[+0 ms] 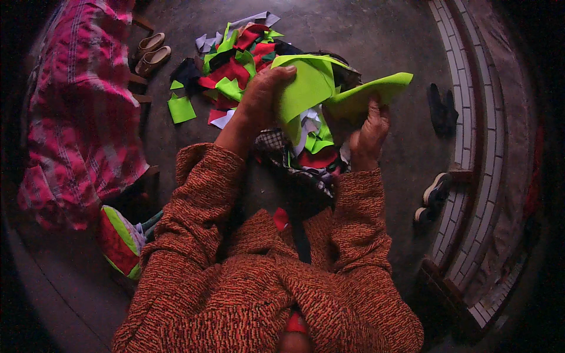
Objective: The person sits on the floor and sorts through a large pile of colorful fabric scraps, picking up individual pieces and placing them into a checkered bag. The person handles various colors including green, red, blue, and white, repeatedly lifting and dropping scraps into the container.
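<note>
My left hand [265, 93] pinches a lime-green fabric piece [307, 85], its thumb on top. Another lime-green flap [372, 91] rises to the right, with the fingers of my right hand [369, 130] closed on its lower edge. Whether the two green parts are one piece, I cannot tell. Below them sits a dark checked cloth [273, 140] with green, red and whitish scraps in and around it; my hands partly hide it. Just beyond my left hand lies a loose heap of red, green, grey and dark fabric scraps [232, 73].
Left of the heap is a small green scrap [181, 109] on the grey floor [376, 35]. A pink cloth [88, 117] hangs at far left near tan shoes [153, 59]. A red-and-green stuffed-looking item [118, 238] is by my left elbow. Dark shoes [441, 110] stand beside a tiled step [465, 88].
</note>
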A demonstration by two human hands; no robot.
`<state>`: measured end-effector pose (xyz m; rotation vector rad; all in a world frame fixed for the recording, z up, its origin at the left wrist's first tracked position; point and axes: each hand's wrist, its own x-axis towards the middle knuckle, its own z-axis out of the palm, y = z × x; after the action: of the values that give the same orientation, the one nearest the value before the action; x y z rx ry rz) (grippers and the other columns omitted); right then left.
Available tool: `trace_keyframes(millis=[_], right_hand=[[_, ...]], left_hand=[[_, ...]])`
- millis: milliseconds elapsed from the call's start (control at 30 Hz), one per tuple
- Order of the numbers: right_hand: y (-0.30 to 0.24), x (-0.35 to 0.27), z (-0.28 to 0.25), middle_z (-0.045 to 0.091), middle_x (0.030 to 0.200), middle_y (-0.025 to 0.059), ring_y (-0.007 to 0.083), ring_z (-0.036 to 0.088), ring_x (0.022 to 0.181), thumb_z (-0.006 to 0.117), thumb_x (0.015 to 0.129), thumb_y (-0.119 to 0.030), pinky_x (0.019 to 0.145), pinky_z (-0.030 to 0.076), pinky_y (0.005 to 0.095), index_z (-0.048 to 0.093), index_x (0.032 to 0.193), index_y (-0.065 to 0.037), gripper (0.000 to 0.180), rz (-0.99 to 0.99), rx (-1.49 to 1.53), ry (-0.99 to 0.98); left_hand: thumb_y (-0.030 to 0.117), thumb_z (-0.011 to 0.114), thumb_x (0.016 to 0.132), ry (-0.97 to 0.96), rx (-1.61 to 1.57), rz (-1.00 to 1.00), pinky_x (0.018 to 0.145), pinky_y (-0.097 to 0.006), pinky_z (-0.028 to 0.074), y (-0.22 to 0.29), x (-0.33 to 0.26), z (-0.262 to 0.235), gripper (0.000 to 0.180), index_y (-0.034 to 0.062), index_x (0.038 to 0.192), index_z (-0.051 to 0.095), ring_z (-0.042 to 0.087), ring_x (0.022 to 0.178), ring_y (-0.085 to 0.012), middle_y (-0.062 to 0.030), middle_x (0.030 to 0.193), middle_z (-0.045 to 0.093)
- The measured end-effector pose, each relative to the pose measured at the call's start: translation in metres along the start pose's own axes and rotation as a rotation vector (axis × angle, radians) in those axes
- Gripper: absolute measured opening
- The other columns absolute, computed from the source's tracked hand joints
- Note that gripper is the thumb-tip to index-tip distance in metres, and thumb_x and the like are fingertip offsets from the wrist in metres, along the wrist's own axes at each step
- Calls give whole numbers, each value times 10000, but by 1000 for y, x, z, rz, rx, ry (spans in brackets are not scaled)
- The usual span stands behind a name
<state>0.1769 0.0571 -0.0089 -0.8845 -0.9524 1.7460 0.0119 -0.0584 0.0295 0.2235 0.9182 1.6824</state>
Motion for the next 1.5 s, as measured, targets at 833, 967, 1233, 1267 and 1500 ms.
trace_keyframes(millis=[833,967,1233,1267,1500], right_hand=[[-2,14,-8,636,993,69,152,581,909,602,848,-21,812,464,295,597,1043,11,197,-139,-227,65],[-3,14,-6,623,1023,80,160,584,921,590,843,6,822,468,292,574,1086,13,243,-153,-250,50],[1,9,1,430,1304,147,234,456,1155,614,820,-9,958,399,329,348,1332,-16,577,-224,-519,-32],[-4,-1,10,429,1313,133,234,420,1198,634,805,-34,994,368,371,345,1340,-28,608,-238,-469,-139],[2,-16,29,436,1326,128,298,438,1193,599,707,11,995,373,382,586,1176,-155,497,-875,-882,-513]], left_hand=[[398,437,931,178,-55,129,773,-309,492,1,8,-5,403,43,1071,568,624,848,-183,-87,983,634],[391,437,932,191,8,106,764,-306,484,2,7,-4,397,46,1081,566,615,848,-179,-83,985,630],[382,412,945,138,56,31,812,-325,477,-5,9,-12,433,34,1176,524,605,915,-199,-103,1051,614],[386,405,949,120,83,52,817,-324,477,-6,10,-10,439,33,1184,513,604,914,-199,-101,1060,609],[402,430,942,86,96,-6,746,-278,466,-19,12,-9,419,35,1107,542,579,830,-129,-73,966,616]])
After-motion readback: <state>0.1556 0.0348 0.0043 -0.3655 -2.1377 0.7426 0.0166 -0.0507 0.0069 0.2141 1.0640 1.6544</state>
